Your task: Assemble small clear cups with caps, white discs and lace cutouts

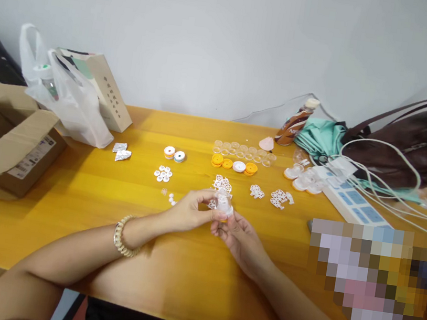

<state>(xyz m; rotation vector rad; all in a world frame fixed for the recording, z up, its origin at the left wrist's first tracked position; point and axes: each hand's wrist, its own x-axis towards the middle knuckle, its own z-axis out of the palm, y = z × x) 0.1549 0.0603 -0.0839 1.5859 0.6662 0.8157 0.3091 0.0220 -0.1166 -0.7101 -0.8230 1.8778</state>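
My left hand [189, 210] and my right hand [240, 238] meet over the middle of the yellow table [73, 198]. Together they pinch a small clear round plastic piece [223, 206] with a white lacy insert. The left fingers grip it from the left, the right fingers from below. A bead bracelet [123, 236] sits on my left wrist. Just behind the hands lie white lacy cut-outs [222, 183], with more [280, 198] to the right. Farther back are clear round lids [243, 149] and yellow and white discs [236, 165].
An open cardboard box [5, 141] and a white plastic bag [67, 97] stand at the left. A paper bag [108, 89] leans behind. At the back right lie a bottle [296, 121], a teal umbrella [320, 135], a brown bag [414, 143] and a power strip [351, 198] with cables.
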